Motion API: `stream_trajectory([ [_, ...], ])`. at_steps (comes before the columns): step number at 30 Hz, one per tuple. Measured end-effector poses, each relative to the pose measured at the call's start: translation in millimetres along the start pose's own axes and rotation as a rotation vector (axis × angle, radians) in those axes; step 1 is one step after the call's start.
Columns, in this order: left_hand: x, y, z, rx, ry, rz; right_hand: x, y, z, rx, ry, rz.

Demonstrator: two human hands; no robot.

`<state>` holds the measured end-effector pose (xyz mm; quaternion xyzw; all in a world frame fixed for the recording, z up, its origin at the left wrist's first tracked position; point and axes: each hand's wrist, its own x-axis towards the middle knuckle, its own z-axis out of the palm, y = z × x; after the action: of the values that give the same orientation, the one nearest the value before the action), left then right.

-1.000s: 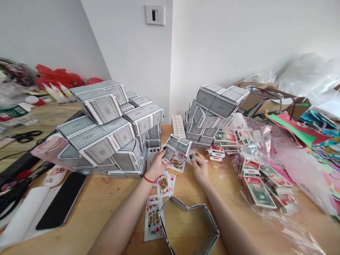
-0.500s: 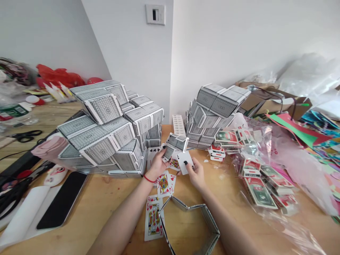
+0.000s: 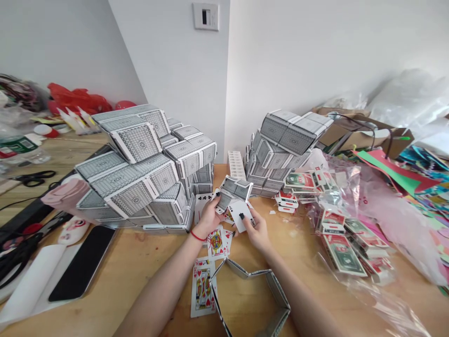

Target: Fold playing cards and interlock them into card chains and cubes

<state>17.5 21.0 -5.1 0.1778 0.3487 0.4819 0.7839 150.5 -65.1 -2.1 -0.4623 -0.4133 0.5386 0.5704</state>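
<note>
Card [image 3: 236, 214] in right hand [image 3: 257, 229], folded cards [image 3: 231, 188] in left hand [image 3: 207, 220]

– What does your right hand [image 3: 257, 230] conceal?
– Part of it lies out of sight behind your held card [image 3: 240, 219], which also covers much of a face card [image 3: 228, 219].
– And at the borders?
– The bottom edge truncates your folded-card frame [image 3: 279, 292] and both your forearms [image 3: 164, 285]; the left edge cuts the bottle [image 3: 40, 157], its label [image 3: 23, 147] illegible to you.

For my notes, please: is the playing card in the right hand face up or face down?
Face up: the playing card in the right hand shows its white face with a black corner mark.
</note>
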Motion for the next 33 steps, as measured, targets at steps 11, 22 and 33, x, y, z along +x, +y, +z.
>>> stream_trajectory([
  [11,-2.0,-1.8,2.2,-0.003,-0.023,0.022,-2.2,-0.2,1.6,-0.034,-0.039,0.0],
  [22,-5.8,-1.8,7.7,0.031,-0.019,0.054,-1.9,4.0,0.1,-0.022,-0.036,-0.043],
  [33,-6.3,-2.2,9.4,0.066,-0.021,0.117,-1.2,2.8,-0.6,-0.034,-0.025,-0.025],
])
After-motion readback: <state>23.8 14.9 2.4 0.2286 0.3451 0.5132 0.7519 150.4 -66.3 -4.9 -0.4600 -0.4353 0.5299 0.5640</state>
